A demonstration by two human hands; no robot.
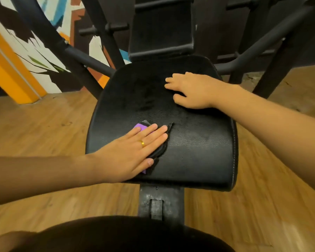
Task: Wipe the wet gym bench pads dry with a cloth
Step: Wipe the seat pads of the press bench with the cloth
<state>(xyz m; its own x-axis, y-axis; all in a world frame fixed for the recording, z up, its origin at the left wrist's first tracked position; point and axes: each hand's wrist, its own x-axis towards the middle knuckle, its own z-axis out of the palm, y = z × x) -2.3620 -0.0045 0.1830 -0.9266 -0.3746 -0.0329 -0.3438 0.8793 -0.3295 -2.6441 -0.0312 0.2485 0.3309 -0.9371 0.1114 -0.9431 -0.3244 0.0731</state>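
Warm brown wood-plank floor [44,133] fills the lower half of the head view. Behind it rises a white wall painted with a jagged mural of black, blue, orange and green shapes [35,42], and a bright orange slanted panel [5,70] stands at the far left. Black tubular metal frame bars [49,33] cross in front of the mural and also reach away on the right side.

At the centre lies a wide black leather-look seat pad with rounded corners and pale stitching along its right edge [198,142]. Directly behind it and tilted upward is a narrower black padded backrest [162,33]. A scuffed black metal post [160,199] shows under the seat pad's near edge. Duller smeared streaks [144,95] mark the seat pad's far middle; whether they are moisture cannot be told.

A small cloth, purple on one face with dark ragged edges [140,127], lies flat on the near-left part of the seat pad. The left grip [129,153] is laid palm down on it, fingers straight and held side by side, so only the purple corner beyond the fingertips and a dark border along the right of the fingers peek out. A gold ring [142,143] sits on one finger.

The right grip [191,90] rests palm down on the far-right part of the seat pad, well apart from the cloth, fingers relaxed and slightly spread, holding nothing. Both forearms are bare. Dark clothing of the person [116,233] fills the bottom edge.
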